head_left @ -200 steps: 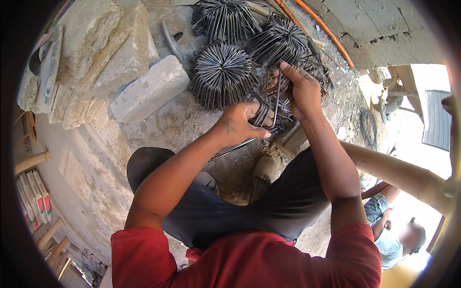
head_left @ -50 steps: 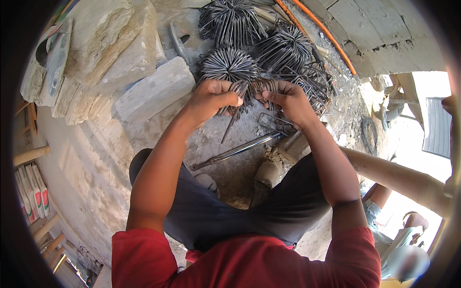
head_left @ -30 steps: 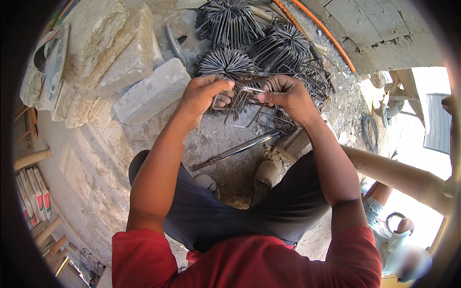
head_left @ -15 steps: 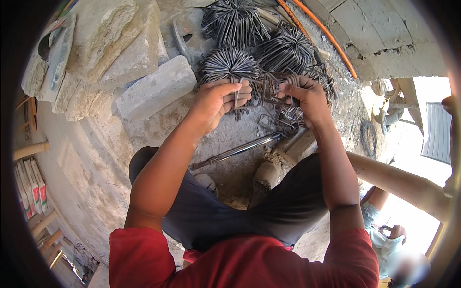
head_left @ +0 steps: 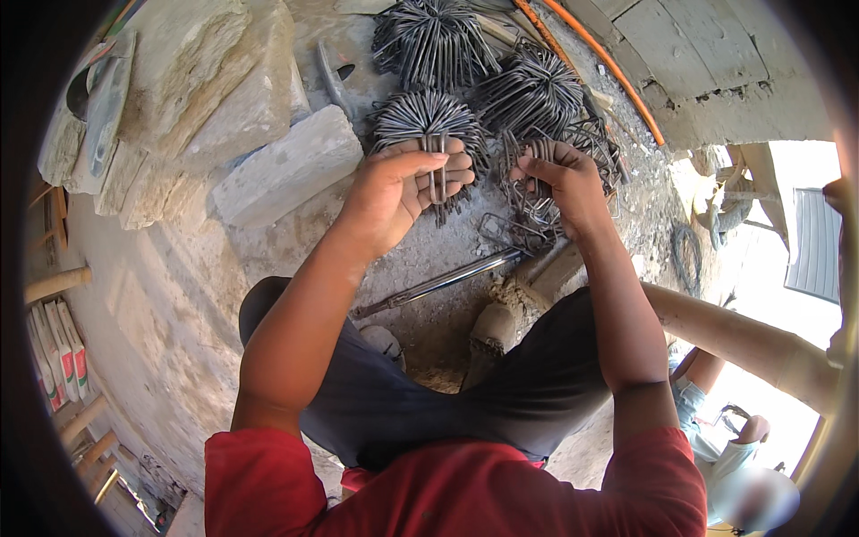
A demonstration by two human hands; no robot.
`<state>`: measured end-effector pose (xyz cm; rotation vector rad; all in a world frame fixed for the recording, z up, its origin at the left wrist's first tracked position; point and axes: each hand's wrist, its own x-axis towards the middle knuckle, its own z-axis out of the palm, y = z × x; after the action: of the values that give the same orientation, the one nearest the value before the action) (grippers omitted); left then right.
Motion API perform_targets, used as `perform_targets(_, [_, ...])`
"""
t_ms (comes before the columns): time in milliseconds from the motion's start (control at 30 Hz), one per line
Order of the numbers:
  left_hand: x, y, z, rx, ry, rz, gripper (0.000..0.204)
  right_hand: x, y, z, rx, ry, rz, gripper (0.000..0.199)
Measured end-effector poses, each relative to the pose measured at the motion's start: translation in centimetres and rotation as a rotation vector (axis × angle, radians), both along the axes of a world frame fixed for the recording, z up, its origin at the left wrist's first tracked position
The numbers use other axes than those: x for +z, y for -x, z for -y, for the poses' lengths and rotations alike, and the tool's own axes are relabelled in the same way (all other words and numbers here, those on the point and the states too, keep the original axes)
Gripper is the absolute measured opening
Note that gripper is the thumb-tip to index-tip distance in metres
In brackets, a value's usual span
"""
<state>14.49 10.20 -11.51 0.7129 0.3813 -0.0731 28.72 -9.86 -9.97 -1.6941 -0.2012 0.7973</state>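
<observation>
Pinching, by the left hand [head_left: 403,186]: a few slim, brownish-grey bent steel rods [head_left: 438,183], at the person's 12 o'clock. Right hand [head_left: 571,183], at 1 o'clock: fingers curled round a bunch of similar brownish steel rods [head_left: 540,154]. Just beyond the left hand: one round, dark-grey heap of bent rods [head_left: 425,112]. At 11 o'clock: one oblong, pale-grey rough block [head_left: 291,170].

The 1st bunch of bent metal rods [head_left: 437,183], thin and grey-brown, runs across the left hand [head_left: 386,195], bars close together and nearly parallel. The 2nd bunch [head_left: 540,150], similarly dull, sits in the right hand [head_left: 577,186], rods packed side by side.
</observation>
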Motion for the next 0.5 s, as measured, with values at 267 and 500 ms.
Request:
perform_targets(267, [-1.3,-0.4,2.1,0.050,-0.237,-0.152,0.031,-0.6,3.6,-1.6,0.119,-0.060,0.031,0.014])
perform_targets(500, [-1.9,-0.3,2.5,0.061,-0.328,-0.164,0.024,-1.1,4.2,-1.5,0.319,-0.100,-0.064,0.016])
